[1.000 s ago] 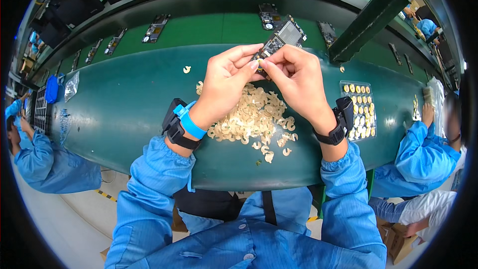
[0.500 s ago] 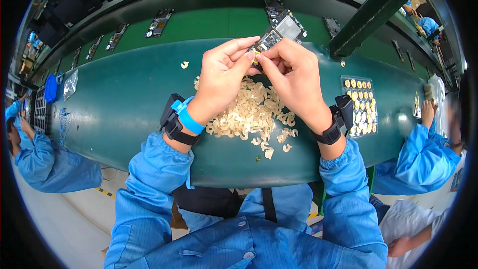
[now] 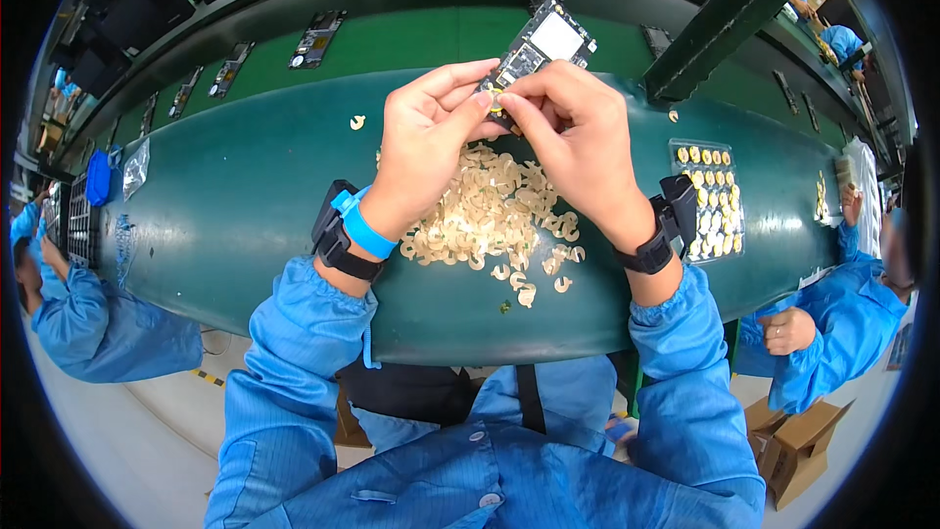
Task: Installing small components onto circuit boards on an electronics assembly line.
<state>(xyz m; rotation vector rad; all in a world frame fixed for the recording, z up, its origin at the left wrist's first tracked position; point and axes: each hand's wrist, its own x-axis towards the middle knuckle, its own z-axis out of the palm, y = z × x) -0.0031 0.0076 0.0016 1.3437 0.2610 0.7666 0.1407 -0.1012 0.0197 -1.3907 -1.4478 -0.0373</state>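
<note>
A black circuit board (image 3: 550,36) with a pale shield plate is held tilted above the far side of the green table. Its near end is gripped by my left hand (image 3: 423,147), thumb on top and fingers behind. On that end lies a small yellow-ringed disc (image 3: 496,100). My right hand (image 3: 586,147) is closed, with thumb and index finger pinched at the disc's right edge; the other fingers curl in, partly hidden. Below both hands spreads a heap of cream notched round pieces (image 3: 480,211).
To the right lies a clear tray (image 3: 707,144) of yellow-rimmed discs. Beyond the table, more circuit boards (image 3: 316,39) lie on a green belt (image 3: 411,39). A green post (image 3: 710,29) rises at the far right. Co-workers in blue sit at both sides; a cardboard box (image 3: 798,451) stands on the floor.
My hands and the board have shifted slightly left, and the board has turned a little more upright. The co-worker at right has moved their hands; a person in grey has left, revealing the box.
</note>
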